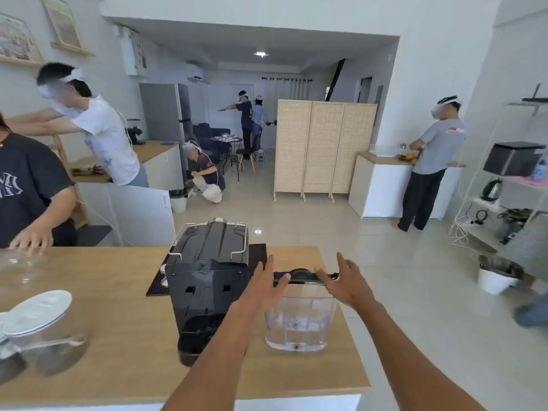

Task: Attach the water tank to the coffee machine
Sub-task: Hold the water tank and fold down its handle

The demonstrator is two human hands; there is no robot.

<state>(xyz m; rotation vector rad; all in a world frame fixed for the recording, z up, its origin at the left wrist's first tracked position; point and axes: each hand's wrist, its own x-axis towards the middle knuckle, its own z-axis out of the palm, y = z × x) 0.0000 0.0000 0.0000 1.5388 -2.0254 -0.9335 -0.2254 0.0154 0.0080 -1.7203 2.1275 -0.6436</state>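
Observation:
A black coffee machine (207, 280) stands on the wooden counter (118, 336) with its back toward me. Just to its right stands the clear plastic water tank (299, 321) with a black lid (299, 275), upright on the counter. My left hand (267, 287) hovers at the tank's left upper edge, fingers spread, its thumb at the lid. My right hand (345, 281) is at the tank's right upper edge, fingers apart, fingertips near the lid. Neither hand clasps the tank.
A black drip mat (157, 286) lies under the machine's far side. Glass jars with white lids (38, 330) stand at the counter's left. Another person's hand (31, 240) rests at the far left edge. The counter's right edge is close to the tank.

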